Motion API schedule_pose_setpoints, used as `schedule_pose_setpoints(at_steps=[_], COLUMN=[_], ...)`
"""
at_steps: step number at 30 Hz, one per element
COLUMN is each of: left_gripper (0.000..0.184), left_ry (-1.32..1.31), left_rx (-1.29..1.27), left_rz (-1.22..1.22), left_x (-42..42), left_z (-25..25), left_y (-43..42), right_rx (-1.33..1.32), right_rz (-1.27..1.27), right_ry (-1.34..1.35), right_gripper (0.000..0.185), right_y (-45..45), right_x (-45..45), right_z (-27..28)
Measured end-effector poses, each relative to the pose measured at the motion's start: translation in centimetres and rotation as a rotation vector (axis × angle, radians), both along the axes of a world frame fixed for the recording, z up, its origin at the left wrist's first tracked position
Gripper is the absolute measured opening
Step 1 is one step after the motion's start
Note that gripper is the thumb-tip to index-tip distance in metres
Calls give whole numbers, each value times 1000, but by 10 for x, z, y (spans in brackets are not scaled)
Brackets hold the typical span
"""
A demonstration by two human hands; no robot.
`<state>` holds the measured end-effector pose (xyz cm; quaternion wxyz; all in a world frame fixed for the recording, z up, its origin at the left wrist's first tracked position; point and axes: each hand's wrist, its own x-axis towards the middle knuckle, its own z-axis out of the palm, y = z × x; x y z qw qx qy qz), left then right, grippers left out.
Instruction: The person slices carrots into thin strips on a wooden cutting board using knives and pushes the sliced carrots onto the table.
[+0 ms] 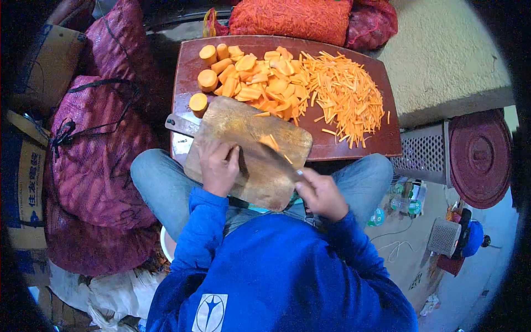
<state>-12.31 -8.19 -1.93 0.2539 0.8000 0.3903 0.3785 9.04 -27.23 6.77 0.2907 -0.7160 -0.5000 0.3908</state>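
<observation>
A worn wooden cutting board [265, 180] lies tilted across my lap and the near edge of the red table. My right hand [322, 195] is closed round the handle of a knife [276, 150], whose blade is smeared by motion over the board. A few carrot sticks [271, 141] lie by the blade. My left hand [220, 166] rests on the board's left part with its fingers curled in; whatever they hold, if anything, is hidden. Beyond the board are carrot slices [276, 83], a heap of carrot sticks [354, 99] and several thick carrot chunks [207, 81].
A flat metal piece with a hole [182, 125] sticks out at the board's left. Purple mesh sacks [99, 160] stand at left. A full orange mesh bag [290, 19] lies behind the table [390, 124]. At right are a perforated crate [423, 155] and a dark red lid [480, 157].
</observation>
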Motion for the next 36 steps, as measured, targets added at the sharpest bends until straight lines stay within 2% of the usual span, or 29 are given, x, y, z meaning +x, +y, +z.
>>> schedule_pose_setpoints(at_steps=[1, 4, 8, 13, 15, 19, 21, 23, 27, 31, 33, 35, 36], left_gripper=[8, 13, 11, 12, 12, 12, 13, 13, 14, 14, 14, 13, 13], left_ry=[-1, 240, 240, 178, 198, 225, 234, 242, 212, 239, 232, 229, 232], left_rx=[-2, 186, 166, 164, 154, 148, 146, 145, 145, 145, 154, 165, 162], left_rz=[0, -81, -58, -70, -70, -69, -72, -76, -74, -61, -60, -63, -67], left_x=[2, 4, 8, 9, 10, 10, 9, 9, 11, 12, 13, 13, 13], left_z=[3, 6, 7, 3, 3, 2, 1, 0, 0, 5, 2, 0, 0], left_y=[-2, -7, -8, -6, -6, -4, -4, -3, -3, -4, -2, -2, -2], right_rx=[107, 237, 285, 299, 118, 11, 43, 292, 222, 200, 292, 284, 248], right_rz=[-53, -158, -293, -237, -273, -239, -255, -221, -302, -425, -407, -577, -591], right_ry=[-57, -329, -537, -356, -60, -21, -44, -311, -347, -265, -242, 328, 426], right_gripper=[39, 36, 29, 27, 30, 35, 36, 36, 36, 33, 28, 24, 26], right_y=[-2, -1, 14, 1, -7, -4, 0, 7, 36, 53, 53, 53, 56], right_x=[12, 65, 122, 127, 120, 112, 124, 146, 173, 176, 182, 169, 169], right_z=[-2, -13, -13, -14, -26, -31, -45, -65, -44, -13, -24, -16, -20])
